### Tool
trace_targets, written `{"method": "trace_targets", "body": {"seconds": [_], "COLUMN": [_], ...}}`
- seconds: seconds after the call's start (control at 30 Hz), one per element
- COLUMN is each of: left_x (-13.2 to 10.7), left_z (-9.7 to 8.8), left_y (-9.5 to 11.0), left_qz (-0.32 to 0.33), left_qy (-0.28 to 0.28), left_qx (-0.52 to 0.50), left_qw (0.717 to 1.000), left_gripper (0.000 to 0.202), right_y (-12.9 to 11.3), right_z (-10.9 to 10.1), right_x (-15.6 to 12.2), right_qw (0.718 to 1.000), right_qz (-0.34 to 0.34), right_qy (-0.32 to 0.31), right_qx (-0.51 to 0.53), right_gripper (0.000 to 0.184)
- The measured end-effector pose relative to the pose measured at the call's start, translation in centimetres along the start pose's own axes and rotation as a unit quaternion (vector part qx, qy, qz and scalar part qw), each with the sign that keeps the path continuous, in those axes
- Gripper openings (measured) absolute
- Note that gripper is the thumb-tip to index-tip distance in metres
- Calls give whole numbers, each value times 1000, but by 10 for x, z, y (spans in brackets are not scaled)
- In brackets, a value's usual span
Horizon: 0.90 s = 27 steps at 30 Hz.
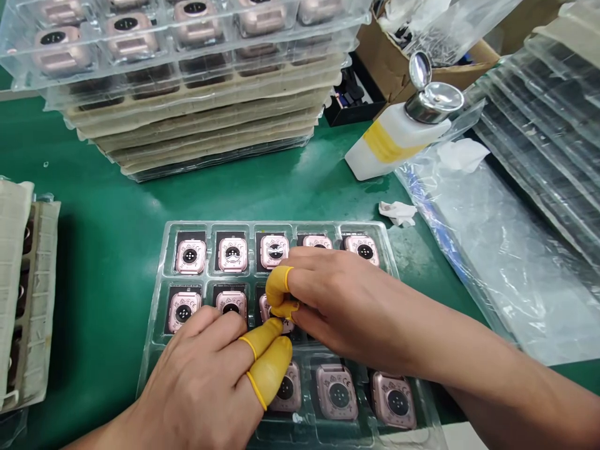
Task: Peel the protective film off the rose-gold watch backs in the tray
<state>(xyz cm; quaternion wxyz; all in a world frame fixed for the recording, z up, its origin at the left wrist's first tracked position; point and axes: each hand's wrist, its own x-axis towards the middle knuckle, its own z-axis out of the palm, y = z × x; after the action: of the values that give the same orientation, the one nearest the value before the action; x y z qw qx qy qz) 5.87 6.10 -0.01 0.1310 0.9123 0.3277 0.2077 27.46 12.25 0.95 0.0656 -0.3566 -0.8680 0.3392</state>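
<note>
A clear plastic tray (162,250) on the table holds several pink smartwatch cases, backs up, with round black sensor windows. Over one smartwatch case (265,307) in the middle row, both hands' fingertips meet and partly cover it. My left hand (210,369) reaches in from the lower left, yellow finger cots on its thumb and index finger, which close at the watch's near edge. My right hand (328,294) comes from the right, its yellow-cotted thumb and index finger pinched at the same watch. Whatever lies between those right fingertips is hidden.
Behind stands a tall stack of trays (201,119) with more watches. A white pump bottle (379,147) with an open lid and a crumpled tissue (397,213) are at the right, beside a plastic bag (525,269) and stacked trays (553,131). More trays (40,300) stand left.
</note>
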Motion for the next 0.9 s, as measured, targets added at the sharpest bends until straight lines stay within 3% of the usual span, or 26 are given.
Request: {"method": "trace_targets", "body": {"seconds": [0.17,0.3,0.4,0.47,0.6,0.77,0.9], "left_x": [1,0,-2,-3,-2,-1,-3], "left_z": [0,1,5,6,2,1,2], "left_y": [1,1,2,3,2,1,2], "left_qz": [-1,5,-1,-7,-5,-17,-22], "left_qy": [-15,-2,40,68,20,10,2], "left_qx": [18,18,3,-3,0,-16,-11], "left_qw": [1000,1000,999,998,1000,1000,1000], "left_gripper": [29,30,37,42,38,37,37], "right_y": [-2,3,9,10,6,2,0], "right_z": [4,0,-7,-9,0,10,11], "right_x": [-1,-8,-14,-16,-14,-8,-7], "right_qw": [999,992,987,991,995,989,988], "right_qz": [-18,-45,-36,-23,-10,-9,6], "right_qy": [19,103,147,126,64,70,60], "right_qx": [-45,-61,-44,-41,-82,-132,-142], "right_gripper": [14,15,11,11,10,7,17]}}
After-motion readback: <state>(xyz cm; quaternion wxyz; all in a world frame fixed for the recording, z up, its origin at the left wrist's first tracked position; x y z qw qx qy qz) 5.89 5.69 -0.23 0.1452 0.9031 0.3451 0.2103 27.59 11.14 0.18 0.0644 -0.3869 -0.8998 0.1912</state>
